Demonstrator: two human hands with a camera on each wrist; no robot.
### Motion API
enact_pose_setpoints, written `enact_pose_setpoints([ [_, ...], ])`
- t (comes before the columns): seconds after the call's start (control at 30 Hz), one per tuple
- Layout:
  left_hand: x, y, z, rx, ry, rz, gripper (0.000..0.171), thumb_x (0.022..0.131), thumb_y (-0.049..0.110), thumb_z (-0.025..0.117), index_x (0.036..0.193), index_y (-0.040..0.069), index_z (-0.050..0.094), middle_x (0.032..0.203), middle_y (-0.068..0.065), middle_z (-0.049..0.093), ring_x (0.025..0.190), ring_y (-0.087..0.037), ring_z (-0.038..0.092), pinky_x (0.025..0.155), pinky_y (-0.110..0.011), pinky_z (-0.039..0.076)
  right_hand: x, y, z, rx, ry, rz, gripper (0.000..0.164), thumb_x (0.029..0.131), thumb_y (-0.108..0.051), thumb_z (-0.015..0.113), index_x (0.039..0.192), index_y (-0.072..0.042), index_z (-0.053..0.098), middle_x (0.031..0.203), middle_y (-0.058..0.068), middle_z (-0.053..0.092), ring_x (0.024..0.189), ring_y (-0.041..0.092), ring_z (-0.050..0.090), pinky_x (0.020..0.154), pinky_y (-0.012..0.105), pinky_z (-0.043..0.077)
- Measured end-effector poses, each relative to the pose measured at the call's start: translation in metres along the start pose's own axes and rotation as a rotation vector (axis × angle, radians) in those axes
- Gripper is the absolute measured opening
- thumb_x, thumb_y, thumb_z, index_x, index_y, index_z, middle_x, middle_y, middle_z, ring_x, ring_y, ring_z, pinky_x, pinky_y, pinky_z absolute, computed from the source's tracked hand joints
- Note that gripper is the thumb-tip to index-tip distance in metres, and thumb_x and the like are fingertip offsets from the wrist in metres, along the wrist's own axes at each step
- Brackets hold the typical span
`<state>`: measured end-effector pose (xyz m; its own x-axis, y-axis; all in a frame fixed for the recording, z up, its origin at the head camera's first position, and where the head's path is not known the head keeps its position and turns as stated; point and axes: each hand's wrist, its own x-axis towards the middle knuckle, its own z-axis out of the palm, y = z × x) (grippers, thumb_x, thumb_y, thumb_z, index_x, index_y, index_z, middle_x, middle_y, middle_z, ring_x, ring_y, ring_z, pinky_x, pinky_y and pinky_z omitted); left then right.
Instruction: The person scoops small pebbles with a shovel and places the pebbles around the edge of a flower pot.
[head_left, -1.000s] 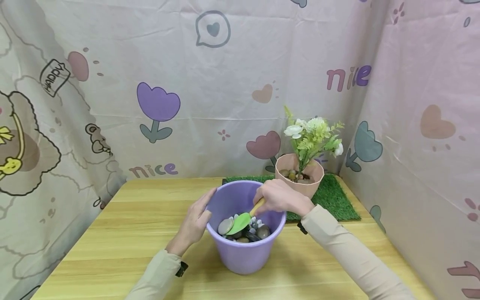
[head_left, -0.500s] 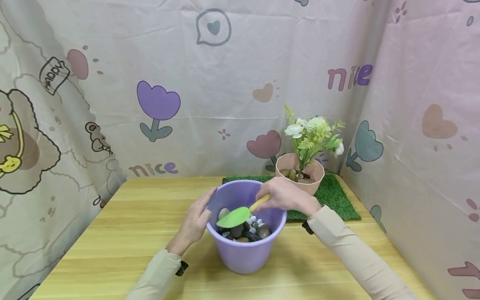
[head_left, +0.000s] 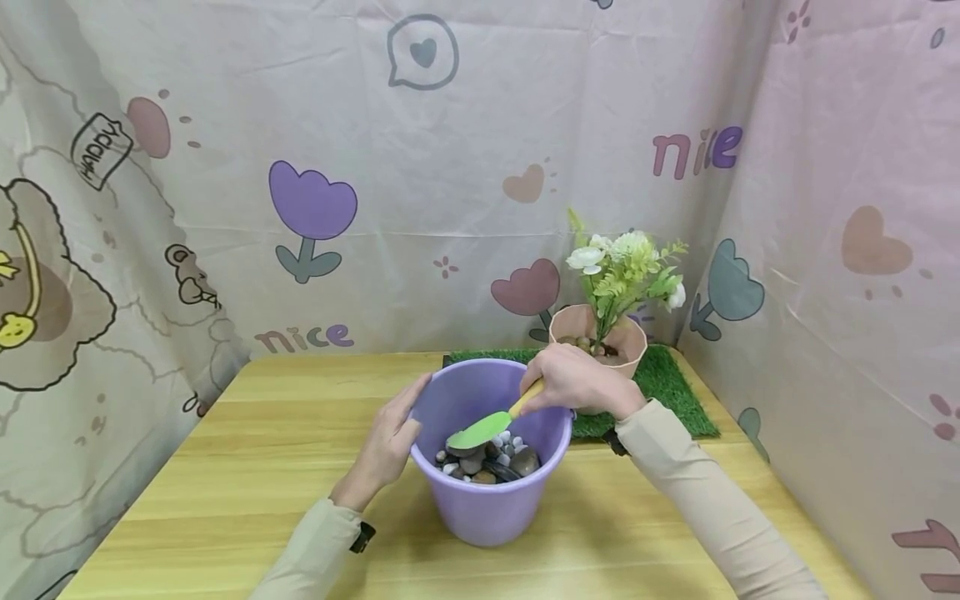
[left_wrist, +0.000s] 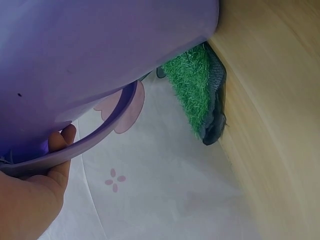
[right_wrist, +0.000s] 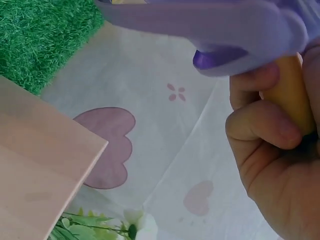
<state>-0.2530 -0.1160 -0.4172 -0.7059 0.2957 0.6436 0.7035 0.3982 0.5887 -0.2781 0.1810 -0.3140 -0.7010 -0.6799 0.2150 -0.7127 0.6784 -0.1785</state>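
Note:
A purple bucket [head_left: 491,512] stands on the table with stones [head_left: 486,477] of mixed sizes and colours inside. My left hand [head_left: 386,446] grips its left rim, fingers curled over the edge in the left wrist view. Over the bucket's right side, my right hand [head_left: 581,382] holds a small garden trowel [head_left: 480,431] by its wooden handle [right_wrist: 287,95]. The trowel's green blade slants down to the left, inside the bucket, its tip close over a grey stone. Fingers wrap the handle in the right wrist view, where the bucket hides the blade.
Behind the right hand, a pink pot [head_left: 636,358] with white flowers [head_left: 628,262] and stones stands on a green turf mat [head_left: 678,400]. The wooden table [head_left: 300,433] is enclosed by patterned cloth [head_left: 450,167] at the back and sides.
My right hand has moved up and slightly right with the trowel, its blade now higher over the stones. A pale flat stone near the blade has gone from sight. The left hand stays on the rim.

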Motion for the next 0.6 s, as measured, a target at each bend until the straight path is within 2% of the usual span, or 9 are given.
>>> enact_pose_setpoints([
  [0.23, -0.002, 0.0, 0.001, 0.004, -0.002, -0.013, 0.064, 0.082, -0.001, 0.044, 0.146, -0.002, 0.043, 0.147, -0.019, 0.048, 0.132, -0.036, 0.05, 0.109, -0.052, 0.042, -0.002, 0.001, -0.002, 0.047, -0.03, 0.01, 0.013, 0.075, -0.048, 0.08, 0.074, -0.037, 0.074, 0.068, -0.025, 0.063, 0.062, -0.001, 0.056, 0.054, 0.018, 0.05],
  [0.43, -0.001, 0.0, 0.0, -0.01, -0.004, -0.01, 0.064, 0.081, -0.002, 0.044, 0.145, -0.004, 0.042, 0.147, -0.02, 0.048, 0.132, -0.037, 0.05, 0.11, -0.052, 0.041, -0.004, -0.003, -0.009, 0.074, -0.131, -0.003, 0.014, 0.072, -0.048, 0.082, 0.068, -0.037, 0.074, 0.062, -0.025, 0.062, 0.058, -0.002, 0.057, 0.053, 0.019, 0.051],
  [0.5, -0.001, 0.0, 0.0, -0.009, -0.005, -0.009, 0.065, 0.081, -0.002, 0.043, 0.146, -0.004, 0.041, 0.147, -0.02, 0.048, 0.133, -0.036, 0.049, 0.11, -0.052, 0.04, -0.003, -0.005, -0.008, 0.055, -0.144, 0.004, 0.014, 0.071, -0.048, 0.082, 0.067, -0.037, 0.074, 0.061, -0.024, 0.062, 0.055, -0.002, 0.057, 0.052, 0.019, 0.051],
  [0.6, -0.001, 0.0, -0.001, -0.003, -0.001, -0.007, 0.064, 0.081, -0.002, 0.043, 0.145, -0.004, 0.042, 0.147, -0.02, 0.048, 0.133, -0.036, 0.049, 0.111, -0.051, 0.039, 0.0, -0.008, -0.004, -0.013, -0.119, 0.003, 0.016, 0.071, -0.049, 0.082, 0.066, -0.036, 0.073, 0.06, -0.024, 0.059, 0.053, -0.002, 0.054, 0.049, 0.019, 0.048],
])
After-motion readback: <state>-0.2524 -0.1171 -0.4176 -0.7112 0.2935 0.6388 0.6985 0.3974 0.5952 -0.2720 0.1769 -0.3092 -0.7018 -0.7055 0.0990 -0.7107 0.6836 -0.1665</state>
